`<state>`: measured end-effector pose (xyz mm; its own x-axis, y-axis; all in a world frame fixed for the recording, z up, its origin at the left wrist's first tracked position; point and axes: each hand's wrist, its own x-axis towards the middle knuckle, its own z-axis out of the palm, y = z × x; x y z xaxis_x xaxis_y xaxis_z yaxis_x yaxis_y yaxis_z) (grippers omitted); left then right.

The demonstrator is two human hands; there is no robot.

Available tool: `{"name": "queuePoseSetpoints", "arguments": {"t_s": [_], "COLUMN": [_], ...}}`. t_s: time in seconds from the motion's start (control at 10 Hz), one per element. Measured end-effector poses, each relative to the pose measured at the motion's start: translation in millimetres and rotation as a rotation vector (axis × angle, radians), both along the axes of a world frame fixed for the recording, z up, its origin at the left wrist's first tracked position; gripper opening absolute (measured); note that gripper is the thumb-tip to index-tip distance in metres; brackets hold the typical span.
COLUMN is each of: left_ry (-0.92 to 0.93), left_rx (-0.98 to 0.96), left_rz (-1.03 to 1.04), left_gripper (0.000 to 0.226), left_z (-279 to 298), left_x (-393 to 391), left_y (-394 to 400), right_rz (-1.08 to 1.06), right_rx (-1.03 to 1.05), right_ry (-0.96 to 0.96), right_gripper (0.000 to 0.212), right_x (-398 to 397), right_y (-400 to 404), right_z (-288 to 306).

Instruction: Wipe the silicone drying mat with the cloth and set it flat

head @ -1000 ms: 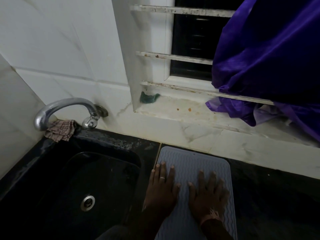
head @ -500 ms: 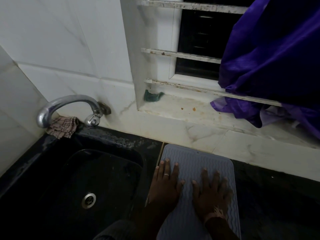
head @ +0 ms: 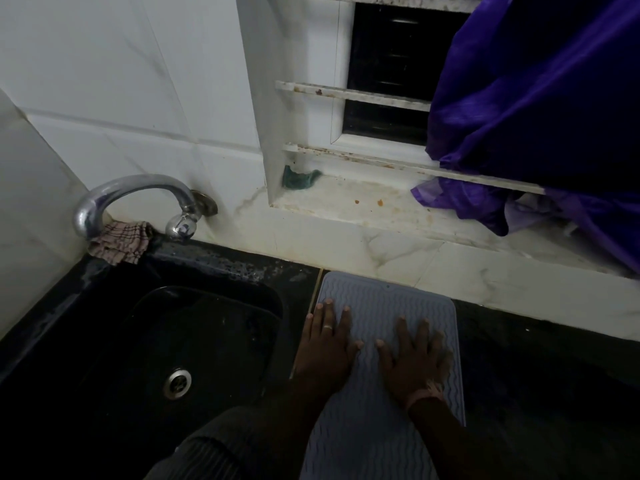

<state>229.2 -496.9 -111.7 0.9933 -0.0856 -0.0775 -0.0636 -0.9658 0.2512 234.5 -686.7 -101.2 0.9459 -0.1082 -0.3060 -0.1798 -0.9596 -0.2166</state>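
Observation:
A pale grey silicone drying mat (head: 377, 299) with a wavy ribbed surface lies flat on the dark counter, just right of the sink. My left hand (head: 327, 348) rests palm down on the mat's left part, fingers spread, a ring on one finger. My right hand (head: 414, 358) presses flat on the right part, fingers apart, a pink band at the wrist. Neither hand holds anything. A checked cloth (head: 119, 240) lies bunched at the sink's back left corner under the tap, far from both hands.
A black sink (head: 104, 341) with a steel drain fills the left. A chrome tap (head: 138, 192) curves over its back edge. A green scrubber (head: 299, 176) sits on the white window ledge. Purple fabric (head: 540, 109) hangs over the window bars at right. Dark counter (head: 554, 393) extends right of the mat.
Both hands stay flat on the mat in the same spots. Only the camera has shifted slightly, so the scene sits a little further right in view.

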Motion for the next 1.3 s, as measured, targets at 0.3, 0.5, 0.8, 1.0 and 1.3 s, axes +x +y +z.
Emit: {"name": "queuePoseSetpoints", "arguments": {"t_s": [0.3, 0.5, 0.8, 1.0, 1.3], "left_ry": [-0.049, 0.065, 0.169, 0.255, 0.252], "left_rx": [-0.051, 0.037, 0.088, 0.039, -0.087], "left_rz": [-0.159, -0.133, -0.081, -0.106, -0.074], "left_gripper": [0.068, 0.075, 0.075, 0.078, 0.072], "left_z": [4.9, 10.9, 7.3, 19.8, 86.1], "left_x": [-106.1, -152.8, -146.7, -136.8, -115.8], "left_y": [16.3, 8.3, 0.6, 2.4, 17.2], "right_rz": [0.036, -0.027, -0.026, -0.021, -0.012], "right_rx": [0.046, -0.049, 0.019, 0.035, -0.045], "right_ry": [-0.215, -0.053, 0.009, 0.043, 0.118], "right_gripper": [0.073, 0.074, 0.075, 0.076, 0.066], "right_x": [-105.4, -159.2, -153.5, -148.4, -112.4], "right_y": [11.6, 14.5, 9.0, 9.2, 20.9], "right_z": [5.0, -0.2, 4.1, 13.6, 57.3]}}
